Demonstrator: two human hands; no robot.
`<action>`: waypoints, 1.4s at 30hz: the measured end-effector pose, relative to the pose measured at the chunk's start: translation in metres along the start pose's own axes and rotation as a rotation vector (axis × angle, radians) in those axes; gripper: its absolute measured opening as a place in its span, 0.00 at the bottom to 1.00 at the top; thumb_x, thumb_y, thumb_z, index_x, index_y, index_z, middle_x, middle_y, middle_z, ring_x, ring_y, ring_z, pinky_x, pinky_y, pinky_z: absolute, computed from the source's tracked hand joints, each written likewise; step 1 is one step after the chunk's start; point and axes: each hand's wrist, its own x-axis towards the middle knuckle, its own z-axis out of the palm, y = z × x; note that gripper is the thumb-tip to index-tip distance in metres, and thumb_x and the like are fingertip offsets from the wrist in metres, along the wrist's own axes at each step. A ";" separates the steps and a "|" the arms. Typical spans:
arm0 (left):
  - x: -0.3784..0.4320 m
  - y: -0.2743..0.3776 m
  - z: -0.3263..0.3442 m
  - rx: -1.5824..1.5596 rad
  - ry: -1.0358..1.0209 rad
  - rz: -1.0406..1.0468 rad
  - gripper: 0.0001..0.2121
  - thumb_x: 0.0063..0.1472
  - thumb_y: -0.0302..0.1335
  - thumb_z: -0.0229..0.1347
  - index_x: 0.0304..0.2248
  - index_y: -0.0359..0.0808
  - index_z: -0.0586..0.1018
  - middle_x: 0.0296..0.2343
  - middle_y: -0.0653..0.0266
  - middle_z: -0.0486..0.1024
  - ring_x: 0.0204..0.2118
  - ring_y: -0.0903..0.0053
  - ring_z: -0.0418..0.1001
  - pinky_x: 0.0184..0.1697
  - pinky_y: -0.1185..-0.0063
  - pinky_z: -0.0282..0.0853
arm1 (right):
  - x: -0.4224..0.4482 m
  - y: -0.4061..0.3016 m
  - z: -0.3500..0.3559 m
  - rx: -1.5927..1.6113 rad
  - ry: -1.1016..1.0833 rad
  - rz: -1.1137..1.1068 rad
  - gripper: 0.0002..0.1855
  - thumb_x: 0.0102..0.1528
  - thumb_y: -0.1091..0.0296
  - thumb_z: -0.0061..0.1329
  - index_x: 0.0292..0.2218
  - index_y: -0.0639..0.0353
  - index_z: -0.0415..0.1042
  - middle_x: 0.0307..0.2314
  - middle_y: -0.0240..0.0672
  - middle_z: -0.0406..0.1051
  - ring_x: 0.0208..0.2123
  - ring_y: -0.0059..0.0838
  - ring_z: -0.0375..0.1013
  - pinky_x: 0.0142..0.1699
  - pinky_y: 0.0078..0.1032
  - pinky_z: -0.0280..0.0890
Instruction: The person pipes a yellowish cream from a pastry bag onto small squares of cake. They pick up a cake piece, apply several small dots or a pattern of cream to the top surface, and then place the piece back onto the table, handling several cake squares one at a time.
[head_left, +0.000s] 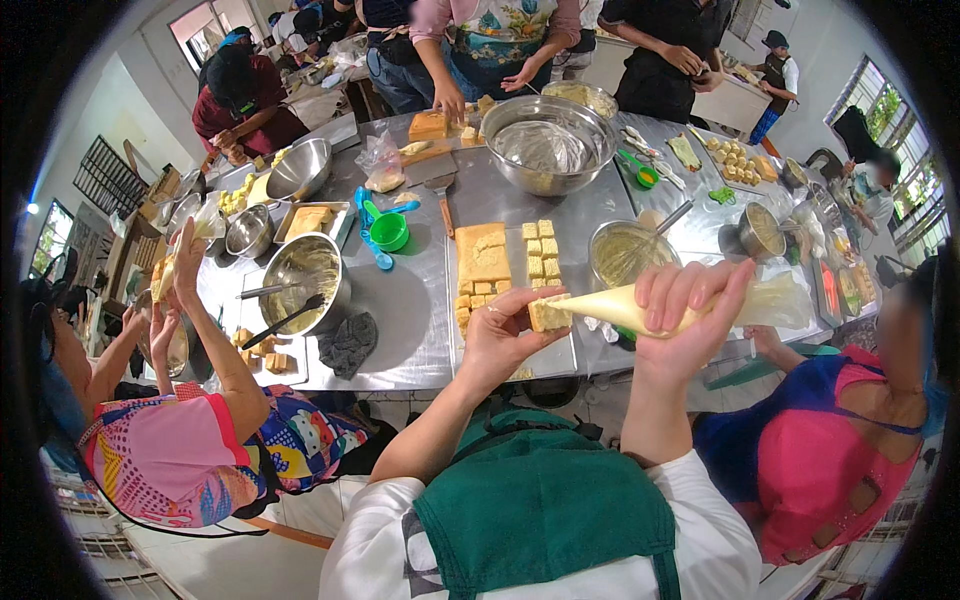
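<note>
My left hand holds a small block of yellow cake between thumb and fingers, above the near edge of the steel table. In my right hand is a piping bag of pale cream, gripped round its filled part. The bag's tip touches the top of the cake block, where some cream shows. Under and beyond my hands lies a white tray with a larger slab of cake, small cut cubes below it and a double column of cubes to its right.
A steel bowl with a whisk stands beyond the piping bag. On the left are a mixing bowl with cream, a dark cloth and a green measuring cup. A large steel bowl stands farther back. Other people work close on both sides and opposite.
</note>
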 end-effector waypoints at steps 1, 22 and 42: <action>0.000 0.000 0.000 0.003 0.000 0.002 0.20 0.48 0.12 0.59 0.43 0.30 0.75 0.40 0.66 0.72 0.42 0.80 0.71 0.48 0.81 0.70 | -0.001 0.000 0.000 0.004 0.001 -0.003 0.27 0.64 0.48 0.23 0.18 0.51 0.54 0.03 0.29 0.51 0.04 0.23 0.48 0.17 0.24 0.54; -0.006 -0.003 0.001 -0.034 -0.010 0.033 0.21 0.48 0.12 0.60 0.43 0.30 0.75 0.40 0.66 0.72 0.42 0.81 0.71 0.49 0.81 0.69 | -0.004 -0.005 0.000 -0.017 -0.012 -0.024 0.27 0.64 0.48 0.23 0.18 0.51 0.53 0.03 0.29 0.51 0.04 0.23 0.48 0.17 0.24 0.54; -0.002 0.000 0.002 -0.029 -0.007 0.020 0.22 0.47 0.11 0.60 0.44 0.31 0.75 0.40 0.65 0.72 0.43 0.80 0.71 0.49 0.81 0.69 | -0.002 -0.009 -0.004 -0.037 -0.005 -0.057 0.26 0.64 0.49 0.23 0.18 0.51 0.53 0.04 0.30 0.51 0.04 0.23 0.48 0.17 0.24 0.54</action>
